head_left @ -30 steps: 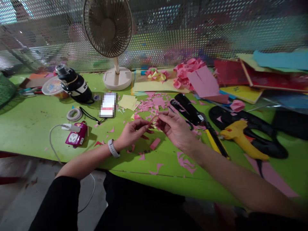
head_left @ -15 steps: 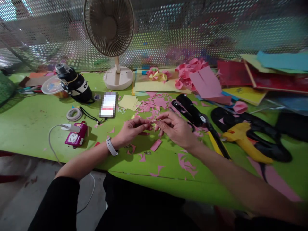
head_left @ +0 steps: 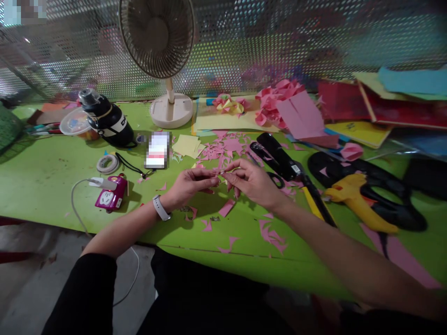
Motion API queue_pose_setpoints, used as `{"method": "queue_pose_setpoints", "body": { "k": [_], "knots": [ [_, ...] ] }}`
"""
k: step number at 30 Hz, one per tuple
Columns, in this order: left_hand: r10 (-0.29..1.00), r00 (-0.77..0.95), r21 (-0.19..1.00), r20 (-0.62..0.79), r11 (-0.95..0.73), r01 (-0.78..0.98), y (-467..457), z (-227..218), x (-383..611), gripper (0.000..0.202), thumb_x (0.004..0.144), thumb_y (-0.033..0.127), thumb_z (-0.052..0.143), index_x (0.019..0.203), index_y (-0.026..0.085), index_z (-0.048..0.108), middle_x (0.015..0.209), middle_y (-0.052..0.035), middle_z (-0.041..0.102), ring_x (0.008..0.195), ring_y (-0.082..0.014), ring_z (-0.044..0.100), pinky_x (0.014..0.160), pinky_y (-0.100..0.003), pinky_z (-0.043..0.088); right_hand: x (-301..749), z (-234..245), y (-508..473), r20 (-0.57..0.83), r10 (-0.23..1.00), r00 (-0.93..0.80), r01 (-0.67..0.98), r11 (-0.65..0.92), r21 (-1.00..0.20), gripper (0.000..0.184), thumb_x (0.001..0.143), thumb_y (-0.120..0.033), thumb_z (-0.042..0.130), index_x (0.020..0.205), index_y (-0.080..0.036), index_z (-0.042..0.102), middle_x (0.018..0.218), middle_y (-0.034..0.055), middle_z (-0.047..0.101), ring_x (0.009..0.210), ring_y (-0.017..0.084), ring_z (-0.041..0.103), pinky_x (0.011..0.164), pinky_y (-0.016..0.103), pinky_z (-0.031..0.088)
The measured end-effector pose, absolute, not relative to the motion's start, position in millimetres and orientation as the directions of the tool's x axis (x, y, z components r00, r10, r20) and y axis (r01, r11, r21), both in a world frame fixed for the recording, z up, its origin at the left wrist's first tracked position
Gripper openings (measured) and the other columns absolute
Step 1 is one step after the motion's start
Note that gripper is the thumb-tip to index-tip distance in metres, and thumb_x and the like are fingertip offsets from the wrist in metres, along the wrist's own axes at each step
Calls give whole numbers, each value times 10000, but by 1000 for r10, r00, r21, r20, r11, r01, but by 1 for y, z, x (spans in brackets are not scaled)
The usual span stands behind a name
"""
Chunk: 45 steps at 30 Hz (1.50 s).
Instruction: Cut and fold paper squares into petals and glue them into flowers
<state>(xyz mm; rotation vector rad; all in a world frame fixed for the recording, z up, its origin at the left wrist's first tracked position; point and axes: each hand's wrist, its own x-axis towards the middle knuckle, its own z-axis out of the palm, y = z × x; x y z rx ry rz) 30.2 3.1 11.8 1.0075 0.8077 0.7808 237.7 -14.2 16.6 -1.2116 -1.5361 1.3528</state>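
Note:
Over the table's middle my left hand (head_left: 192, 185) and my right hand (head_left: 249, 181) meet, fingertips almost touching. Thumb and fingers are pinched together on each. Whatever lies between them is tiny and pale or pinkish, too small and covered to name. A pink paper rectangle (head_left: 226, 208) lies flat on the table just below the hands. Beyond the fingertips spreads a heap of pink paper scraps (head_left: 232, 145), with a few pale yellow paper squares (head_left: 188, 145) to its left. More pink offcuts (head_left: 272, 236) are scattered nearer the table's front edge.
Right of the hands lie a black stapler (head_left: 277, 156) and a yellow glue gun (head_left: 359, 200). On the left are a phone (head_left: 158, 150), a tape roll (head_left: 107, 164), a purple power adapter (head_left: 111, 197) and a black bottle (head_left: 110, 121). A fan (head_left: 171, 111) stands behind.
Both hands stay together at nearly the same spot, with small shifts of the fingers. The view has moved slightly. Nothing on the table has visibly been moved.

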Motion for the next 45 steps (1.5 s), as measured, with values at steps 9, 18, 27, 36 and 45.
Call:
{"method": "queue_pose_setpoints", "body": {
  "k": [9,18,27,36,45],
  "knots": [
    [888,460,979,-10,103,-178,8,2,30,201,675,259,861,853,205,785,885,-17,743,814,-100,666,828,-283,534,237,19,-17,-95,942,-322,118,-60,-991,338,828,-512,716,893,-203,596,632,-20,654,407,93,539,378,220,447],
    [902,431,986,11,62,-156,9,-1,29,169,687,288,855,819,208,788,887,-29,734,829,-114,646,851,-307,516,234,22,-18,-73,941,-332,97,-43,-994,316,824,-489,731,865,-196,620,622,-14,665,386,81,530,347,205,440],
    [897,442,967,-29,137,-216,7,3,31,189,694,316,847,811,187,775,847,-20,738,771,-97,652,815,-289,528,232,17,-20,-98,932,-350,113,-62,-992,282,872,-472,684,878,-195,633,656,-5,662,429,79,555,375,193,461],
    [924,381,961,-23,126,-247,8,-2,30,279,695,342,851,893,167,758,911,-43,747,820,-117,682,838,-309,546,227,19,-25,-19,908,-419,89,21,-996,267,919,-457,627,1001,-205,657,753,5,666,514,96,592,464,241,525],
    [957,268,984,106,-62,-169,-1,5,35,228,710,374,837,793,174,764,808,-34,736,762,-114,660,741,-264,550,226,11,-29,19,942,-336,149,73,-986,261,929,-452,616,1006,-209,675,752,18,677,501,90,593,424,216,537]
  ]
}}
